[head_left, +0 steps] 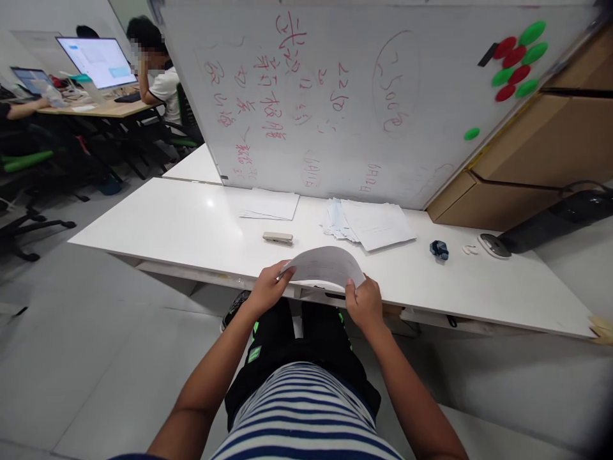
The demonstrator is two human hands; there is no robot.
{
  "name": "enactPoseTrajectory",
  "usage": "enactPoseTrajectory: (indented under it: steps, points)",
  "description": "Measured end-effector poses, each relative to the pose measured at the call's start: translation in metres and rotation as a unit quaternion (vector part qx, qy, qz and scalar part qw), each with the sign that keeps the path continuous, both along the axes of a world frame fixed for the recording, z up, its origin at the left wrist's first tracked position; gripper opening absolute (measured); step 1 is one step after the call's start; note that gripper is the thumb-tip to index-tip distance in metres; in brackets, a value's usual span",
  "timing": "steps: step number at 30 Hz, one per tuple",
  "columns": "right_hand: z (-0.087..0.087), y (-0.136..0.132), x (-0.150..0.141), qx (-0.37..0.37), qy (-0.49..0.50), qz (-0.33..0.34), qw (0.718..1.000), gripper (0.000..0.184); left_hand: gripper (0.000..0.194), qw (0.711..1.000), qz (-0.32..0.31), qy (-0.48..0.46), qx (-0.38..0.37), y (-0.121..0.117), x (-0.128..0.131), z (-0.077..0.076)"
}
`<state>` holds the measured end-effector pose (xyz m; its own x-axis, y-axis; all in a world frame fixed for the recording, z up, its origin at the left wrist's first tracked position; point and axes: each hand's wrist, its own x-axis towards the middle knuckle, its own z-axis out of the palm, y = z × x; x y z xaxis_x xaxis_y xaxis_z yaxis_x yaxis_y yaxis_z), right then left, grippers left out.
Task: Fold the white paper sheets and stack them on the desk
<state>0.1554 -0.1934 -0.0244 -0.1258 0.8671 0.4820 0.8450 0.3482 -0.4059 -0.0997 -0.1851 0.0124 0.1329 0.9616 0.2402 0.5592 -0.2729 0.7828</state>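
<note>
Between my two hands a white sheet of paper [325,263] is bowed upward in the middle, above the desk's front edge. My left hand [271,287] pinches its left end, thumb on top. At the right end my right hand [364,300] grips it, also with the thumb on the near face. Whether it is one sheet or several I cannot tell. A beige stapler [278,238] lies on the desk just beyond my left hand. Farther back are a few white sheets [271,204] and, to the right, a fanned pile of papers [376,223].
A whiteboard [354,96] with red writing and coloured magnets stands along the back of the white desk [143,217]. On the right are a dark blue object [438,250], a black cylindrical thing [550,220] and cardboard boxes [541,147]. A person [165,89] sits at another desk, far left.
</note>
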Motion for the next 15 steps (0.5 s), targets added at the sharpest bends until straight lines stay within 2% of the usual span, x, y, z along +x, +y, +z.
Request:
enactPoseTrajectory:
  steps: [3,6,8,10,12,15]
  points:
    - [-0.007,0.0,0.003,0.02,-0.012,0.007,1.0,0.031,0.036,1.0,0.004,-0.014,0.009,-0.002,-0.002,-0.007]
    - [-0.004,0.0,0.002,-0.005,0.014,0.002,1.0,0.031,0.037,0.999,0.031,-0.028,-0.008,-0.004,0.001,-0.01]
    - [0.002,-0.003,0.002,-0.051,0.067,-0.012,0.996,0.033,0.036,0.997,0.065,-0.043,-0.028,-0.005,0.003,-0.009]
    - [0.009,-0.011,0.004,-0.137,0.154,0.007,0.978,0.036,0.037,0.992,0.093,-0.073,-0.052,-0.005,0.003,-0.008]
    - [0.014,-0.021,0.008,-0.26,0.255,0.056,0.929,0.039,0.043,0.987,0.102,-0.095,-0.084,-0.002,0.002,-0.007]
    - [0.009,-0.038,0.014,-0.41,0.389,0.124,0.816,0.042,0.053,0.982,0.102,-0.06,-0.146,0.006,-0.001,-0.009]
